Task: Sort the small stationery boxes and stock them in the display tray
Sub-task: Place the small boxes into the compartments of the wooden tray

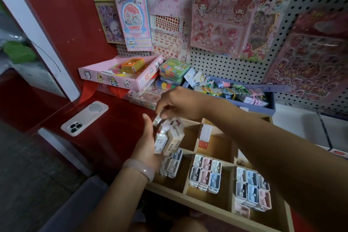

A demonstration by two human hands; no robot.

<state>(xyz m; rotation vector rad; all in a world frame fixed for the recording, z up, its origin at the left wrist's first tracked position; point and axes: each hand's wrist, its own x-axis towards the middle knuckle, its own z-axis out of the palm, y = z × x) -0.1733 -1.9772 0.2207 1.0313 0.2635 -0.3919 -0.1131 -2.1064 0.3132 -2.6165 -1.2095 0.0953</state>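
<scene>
**Boxes in hand above the tray**

I see my left hand [148, 143] curled round a bunch of small boxes [167, 140] — my right hand [178, 104] comes down on top, fingers bent and pinching one, blurred. Under the fingers lies the wooden tray [194, 173], some cells stocked. My right forearm hides part of it. Left of the fingers — a phone [84, 118]; beyond them, a pink box [120, 72].

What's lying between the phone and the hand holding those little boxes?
Nothing: in the head view, only bare red countertop separates the phone from the left hand gripping the small boxes.
</scene>
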